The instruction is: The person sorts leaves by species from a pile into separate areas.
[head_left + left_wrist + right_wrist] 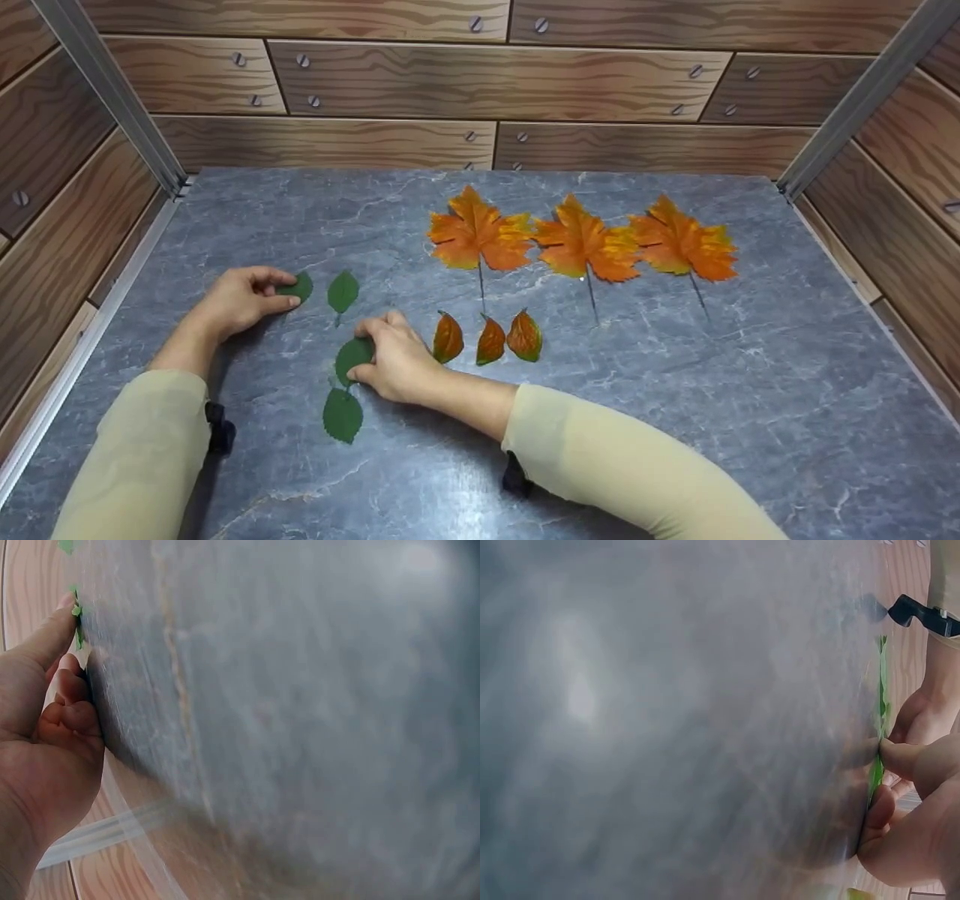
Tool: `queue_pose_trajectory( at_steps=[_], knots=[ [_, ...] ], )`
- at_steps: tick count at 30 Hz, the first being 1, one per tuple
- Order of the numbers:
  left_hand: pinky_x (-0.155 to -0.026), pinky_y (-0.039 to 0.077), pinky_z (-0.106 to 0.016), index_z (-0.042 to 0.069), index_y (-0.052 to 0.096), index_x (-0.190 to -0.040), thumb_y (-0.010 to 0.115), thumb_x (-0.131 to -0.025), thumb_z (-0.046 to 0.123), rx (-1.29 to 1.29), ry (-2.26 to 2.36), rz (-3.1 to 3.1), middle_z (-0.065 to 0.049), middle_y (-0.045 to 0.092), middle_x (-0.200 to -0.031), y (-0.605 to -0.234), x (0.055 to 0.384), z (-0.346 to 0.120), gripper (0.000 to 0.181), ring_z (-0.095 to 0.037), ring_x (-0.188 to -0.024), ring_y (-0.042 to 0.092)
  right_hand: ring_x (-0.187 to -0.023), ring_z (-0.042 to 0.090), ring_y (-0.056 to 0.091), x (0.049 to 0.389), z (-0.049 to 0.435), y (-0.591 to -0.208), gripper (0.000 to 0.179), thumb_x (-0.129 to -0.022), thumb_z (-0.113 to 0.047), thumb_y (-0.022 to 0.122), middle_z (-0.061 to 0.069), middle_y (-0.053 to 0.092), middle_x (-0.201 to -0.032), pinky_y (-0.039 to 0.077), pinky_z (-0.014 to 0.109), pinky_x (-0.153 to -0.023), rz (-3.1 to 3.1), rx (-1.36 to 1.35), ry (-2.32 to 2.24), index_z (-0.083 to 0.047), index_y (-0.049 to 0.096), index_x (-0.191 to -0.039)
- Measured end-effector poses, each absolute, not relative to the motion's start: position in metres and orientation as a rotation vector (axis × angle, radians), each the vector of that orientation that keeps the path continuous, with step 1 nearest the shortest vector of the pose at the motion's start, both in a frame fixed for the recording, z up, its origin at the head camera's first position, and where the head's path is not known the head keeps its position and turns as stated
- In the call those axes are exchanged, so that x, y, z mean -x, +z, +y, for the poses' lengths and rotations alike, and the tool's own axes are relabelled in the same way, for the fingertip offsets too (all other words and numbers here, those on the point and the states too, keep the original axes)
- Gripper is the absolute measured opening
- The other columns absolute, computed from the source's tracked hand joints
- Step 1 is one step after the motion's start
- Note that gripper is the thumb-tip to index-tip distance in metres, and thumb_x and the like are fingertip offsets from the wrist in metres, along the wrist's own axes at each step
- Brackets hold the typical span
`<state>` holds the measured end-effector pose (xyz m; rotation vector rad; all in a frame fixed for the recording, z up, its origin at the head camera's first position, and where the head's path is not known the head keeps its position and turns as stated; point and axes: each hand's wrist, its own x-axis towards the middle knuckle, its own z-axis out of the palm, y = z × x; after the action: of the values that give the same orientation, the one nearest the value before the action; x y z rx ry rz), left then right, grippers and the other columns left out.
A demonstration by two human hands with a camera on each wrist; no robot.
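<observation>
My left hand [247, 296] pinches a small green leaf [303, 286] between thumb and fingers at the table's left side. In the left wrist view, the thumb of that hand [52, 712] meets the leaf's edge [78, 626] right at the tabletop. My right hand [401, 360] grips another green leaf [352, 361] by its right side, the fingers covering part of it. Below that one lies a third green leaf [343, 415], its stem end meeting the held leaf. Between the two hands, a further green leaf [343, 292] lies with its stem toward me.
Three orange maple leaves [480, 236] with thin dark stems lie in a row at the back right. Three small curled orange-brown leaves [490, 341] sit just right of my right hand. The grey marbled table [675, 420] is enclosed by wood-patterned walls [495, 79].
</observation>
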<state>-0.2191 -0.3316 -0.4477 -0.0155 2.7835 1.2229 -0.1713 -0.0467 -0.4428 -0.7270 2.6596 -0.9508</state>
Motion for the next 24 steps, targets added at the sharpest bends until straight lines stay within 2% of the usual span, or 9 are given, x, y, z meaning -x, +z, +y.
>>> queue_pose_trajectory(
  at_steps=[4, 8, 12, 15, 21, 24],
  knots=[
    [-0.072, 0.042, -0.030, 0.000, 0.071, -0.133, 0.079, -0.099, 0.022, 0.025, 1.227, 2.780, -0.002, 0.058, -0.089, -0.448, 0.219, -0.332, 0.043, -0.020, -0.083, 0.051, -0.120, 0.021, 0.058, 0.172, -0.046, -0.443, 0.046, -0.091, -0.027, 0.088, 0.004, 0.056, -0.126, 0.048, 0.035, -0.104, 2.644, 0.738, -0.981, -0.016, 0.062, -0.128],
    [-0.071, 0.042, -0.029, -0.001, 0.071, -0.133, 0.080, -0.098, 0.022, 0.023, 1.241, 2.779, -0.002, 0.058, -0.089, -0.449, 0.219, -0.331, 0.043, -0.018, -0.082, 0.051, -0.109, 0.018, 0.061, 0.173, -0.045, -0.443, 0.045, -0.091, -0.024, 0.087, 0.001, 0.063, -0.116, 0.050, 0.037, -0.095, 2.613, 0.754, -1.021, -0.019, 0.058, -0.125],
    [-0.070, 0.042, -0.028, -0.002, 0.071, -0.132, 0.081, -0.097, 0.022, 0.007, 1.243, 2.788, -0.002, 0.058, -0.088, -0.449, 0.218, -0.331, 0.044, -0.016, -0.081, 0.051, -0.095, 0.017, 0.063, 0.173, -0.045, -0.443, 0.043, -0.093, -0.023, 0.085, 0.000, 0.065, -0.106, 0.051, 0.036, -0.085, 2.588, 0.761, -1.040, -0.022, 0.056, -0.125],
    [-0.070, 0.042, -0.028, -0.002, 0.071, -0.131, 0.081, -0.097, 0.022, 0.007, 1.241, 2.792, -0.002, 0.058, -0.088, -0.449, 0.219, -0.332, 0.043, -0.017, -0.081, 0.051, -0.092, 0.017, 0.063, 0.173, -0.044, -0.443, 0.039, -0.096, -0.021, 0.082, 0.000, 0.065, -0.103, 0.051, 0.035, -0.084, 2.583, 0.770, -1.058, -0.022, 0.058, -0.126],
    [-0.071, 0.042, -0.029, -0.002, 0.071, -0.132, 0.080, -0.098, 0.021, 0.024, 1.244, 2.774, -0.002, 0.057, -0.089, -0.449, 0.220, -0.331, 0.042, -0.020, -0.083, 0.051, -0.068, 0.009, 0.055, 0.172, -0.040, -0.434, 0.041, -0.098, -0.013, 0.078, -0.005, 0.060, -0.079, 0.047, 0.027, -0.071, 2.484, 0.756, -1.189, -0.018, 0.058, -0.134],
    [-0.070, 0.042, -0.029, -0.002, 0.070, -0.133, 0.079, -0.098, 0.021, 0.025, 1.241, 2.772, -0.002, 0.057, -0.089, -0.449, 0.220, -0.330, 0.043, -0.019, -0.082, 0.051, -0.065, 0.010, 0.056, 0.174, -0.038, -0.422, 0.044, -0.099, -0.011, 0.077, -0.004, 0.062, -0.079, 0.049, 0.027, -0.065, 2.421, 0.721, -1.257, -0.021, 0.054, -0.135]
  ],
)
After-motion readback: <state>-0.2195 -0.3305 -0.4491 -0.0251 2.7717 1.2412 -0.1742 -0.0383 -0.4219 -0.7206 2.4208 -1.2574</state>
